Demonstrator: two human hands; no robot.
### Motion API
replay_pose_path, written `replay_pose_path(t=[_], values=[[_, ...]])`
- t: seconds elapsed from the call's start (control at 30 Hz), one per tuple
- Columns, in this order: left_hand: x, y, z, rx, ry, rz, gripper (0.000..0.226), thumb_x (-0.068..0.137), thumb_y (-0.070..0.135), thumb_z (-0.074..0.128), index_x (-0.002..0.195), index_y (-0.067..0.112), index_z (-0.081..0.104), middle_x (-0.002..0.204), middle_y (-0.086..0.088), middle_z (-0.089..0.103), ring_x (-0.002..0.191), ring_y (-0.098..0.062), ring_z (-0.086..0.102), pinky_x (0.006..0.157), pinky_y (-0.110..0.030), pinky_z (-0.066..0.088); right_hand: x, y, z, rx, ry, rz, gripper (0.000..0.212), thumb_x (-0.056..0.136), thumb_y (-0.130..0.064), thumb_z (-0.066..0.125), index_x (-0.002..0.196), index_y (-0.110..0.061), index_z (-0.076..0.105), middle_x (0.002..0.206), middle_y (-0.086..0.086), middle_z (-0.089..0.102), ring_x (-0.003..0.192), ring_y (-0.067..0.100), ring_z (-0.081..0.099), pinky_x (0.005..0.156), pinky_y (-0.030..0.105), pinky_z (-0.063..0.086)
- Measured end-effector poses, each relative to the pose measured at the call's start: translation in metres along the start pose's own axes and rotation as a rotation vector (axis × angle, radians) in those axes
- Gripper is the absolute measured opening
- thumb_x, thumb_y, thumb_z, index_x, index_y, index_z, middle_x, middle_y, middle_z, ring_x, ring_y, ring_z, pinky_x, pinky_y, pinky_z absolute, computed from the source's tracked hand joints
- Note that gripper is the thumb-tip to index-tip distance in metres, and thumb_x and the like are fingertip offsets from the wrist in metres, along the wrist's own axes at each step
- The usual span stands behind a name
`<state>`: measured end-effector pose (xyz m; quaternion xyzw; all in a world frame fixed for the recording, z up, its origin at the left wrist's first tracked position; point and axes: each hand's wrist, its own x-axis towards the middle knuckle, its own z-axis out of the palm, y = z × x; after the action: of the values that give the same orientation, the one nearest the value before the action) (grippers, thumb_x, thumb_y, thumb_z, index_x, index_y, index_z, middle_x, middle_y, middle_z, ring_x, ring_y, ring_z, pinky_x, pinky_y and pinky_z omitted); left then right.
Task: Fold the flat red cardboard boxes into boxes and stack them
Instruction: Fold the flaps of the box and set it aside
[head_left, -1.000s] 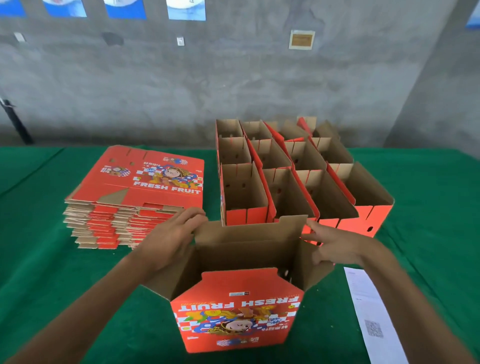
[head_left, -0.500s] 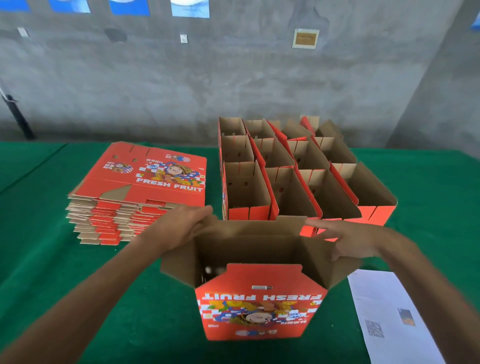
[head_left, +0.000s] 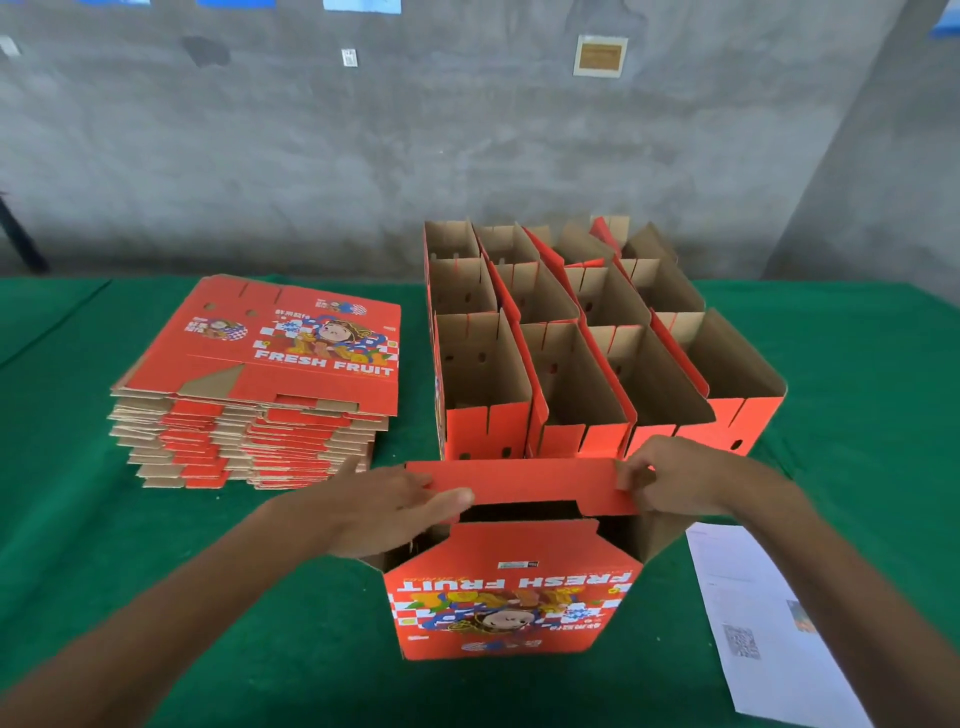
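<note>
Head view: on the green table (head_left: 857, 364), left hand (head_left: 387, 506) lies flat-fingered on and right hand (head_left: 670, 480) pinches the far flap (head_left: 524, 486) of the half-folded red box (head_left: 498, 592), which may buckle or slide if pressed unevenly toward the finished boxes (head_left: 582, 353).

Both bare forearms reach forward from the lower corners. Left hand (head_left: 384, 512) lies palm down, fingers extended toward the right, thumb tucked beneath. Right hand (head_left: 670, 475) has fingers curled in a pinching grip, knuckles up.
</note>
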<state>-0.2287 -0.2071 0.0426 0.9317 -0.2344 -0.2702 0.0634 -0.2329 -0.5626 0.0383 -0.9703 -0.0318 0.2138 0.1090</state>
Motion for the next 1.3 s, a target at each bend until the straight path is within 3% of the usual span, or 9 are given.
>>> replay_pose_path(t=[0.07, 0.17, 0.27, 0.37, 0.6, 0.87, 1.03, 1.17, 1.3], values=[[-0.004, -0.007, -0.006, -0.095, -0.038, 0.027, 0.119, 0.068, 0.102, 0.001, 0.158, 0.032, 0.036, 0.167, 0.004, 0.030, 0.149, -0.024, 0.036, 0.120, -0.049, 0.023, 0.002, 0.002, 0.002, -0.008, 0.037, -0.002, 0.029, 0.087, -0.016, 0.055, 0.096, -0.029, 0.079, 0.099, -0.011, 0.074, 0.092, 0.007, 0.065, 0.088, 0.035, 0.059], [0.003, -0.007, 0.002, 0.111, -0.006, 0.030, 0.126, 0.061, 0.108, 0.016, 0.155, 0.028, 0.043, 0.168, 0.007, 0.028, 0.150, -0.020, 0.034, 0.126, -0.055, 0.015, 0.005, 0.002, 0.007, -0.014, 0.062, -0.011, 0.025, 0.087, -0.020, 0.056, 0.092, -0.026, 0.079, 0.090, -0.010, 0.075, 0.085, 0.009, 0.068, 0.084, 0.037, 0.061], [0.014, -0.002, 0.018, 0.164, 0.203, -0.003, 0.101, 0.071, 0.101, 0.016, 0.126, 0.031, 0.064, 0.139, 0.011, 0.057, 0.127, -0.013, 0.051, 0.123, -0.060, 0.018, 0.009, 0.003, 0.010, -0.010, 0.058, -0.029, 0.024, 0.089, -0.021, 0.057, 0.096, -0.029, 0.080, 0.092, -0.015, 0.072, 0.085, 0.006, 0.067, 0.076, 0.025, 0.058], [0.026, 0.001, 0.033, 0.190, 0.354, -0.066, 0.087, 0.076, 0.095, 0.007, 0.115, 0.033, 0.053, 0.128, 0.011, 0.055, 0.124, -0.015, 0.051, 0.121, -0.057, 0.024, 0.007, 0.008, 0.008, 0.071, 0.054, -0.029, 0.030, 0.088, -0.019, 0.056, 0.105, -0.030, 0.078, 0.102, -0.019, 0.068, 0.094, 0.005, 0.063, 0.075, 0.018, 0.050], [0.034, 0.004, 0.056, 0.203, 0.481, -0.114, 0.073, 0.090, 0.086, 0.015, 0.149, 0.046, 0.030, 0.154, 0.014, 0.039, 0.144, -0.017, 0.034, 0.125, -0.057, 0.008, 0.002, 0.012, 0.019, 0.165, 0.218, -0.021, 0.034, 0.082, -0.029, 0.049, 0.103, -0.012, 0.070, 0.103, 0.005, 0.070, 0.095, 0.025, 0.067, 0.084, 0.050, 0.058], [0.010, -0.005, 0.039, -0.477, 0.357, 0.163, 0.078, 0.084, 0.090, -0.007, 0.138, 0.065, 0.043, 0.125, 0.053, 0.045, 0.122, 0.041, 0.011, 0.116, -0.037, -0.028, 0.015, 0.006, 0.018, 0.275, 0.250, 0.150, 0.026, 0.105, -0.051, 0.039, 0.109, -0.027, 0.049, 0.094, 0.013, 0.068, 0.073, 0.013, 0.063, 0.062, 0.033, 0.047], [0.005, 0.002, 0.047, -0.408, 0.235, 0.221, 0.062, 0.094, 0.080, -0.002, 0.141, 0.059, 0.033, 0.147, 0.038, 0.045, 0.139, 0.029, 0.013, 0.117, -0.042, -0.034, 0.010, 0.013, 0.020, 0.233, 0.233, 0.174, 0.029, 0.091, -0.055, 0.069, 0.094, -0.028, 0.057, 0.092, -0.004, 0.066, 0.082, 0.011, 0.062, 0.063, 0.032, 0.047], [0.008, -0.004, 0.050, -0.419, 0.207, 0.104, 0.075, 0.089, 0.083, -0.007, 0.148, 0.063, 0.035, 0.159, 0.033, 0.010, 0.131, 0.024, -0.039, 0.107, -0.040, -0.040, 0.004, 0.009, 0.019, 0.017, 0.299, 0.170, 0.038, 0.082, -0.066, 0.072, 0.086, -0.031, 0.058, 0.088, -0.011, 0.062, 0.081, 0.008, 0.058, 0.064, 0.030, 0.044], [0.013, -0.007, 0.041, -0.237, 0.225, 0.094, 0.064, 0.097, 0.074, 0.008, 0.146, 0.053, 0.043, 0.158, 0.026, 0.038, 0.156, -0.001, 0.011, 0.119, -0.048, -0.029, 0.001, -0.010, 0.022, -0.138, 0.265, 0.102, 0.042, 0.075, -0.073, 0.073, 0.084, -0.032, 0.064, 0.093, -0.009, 0.061, 0.083, 0.012, 0.060, 0.061, 0.029, 0.039]])
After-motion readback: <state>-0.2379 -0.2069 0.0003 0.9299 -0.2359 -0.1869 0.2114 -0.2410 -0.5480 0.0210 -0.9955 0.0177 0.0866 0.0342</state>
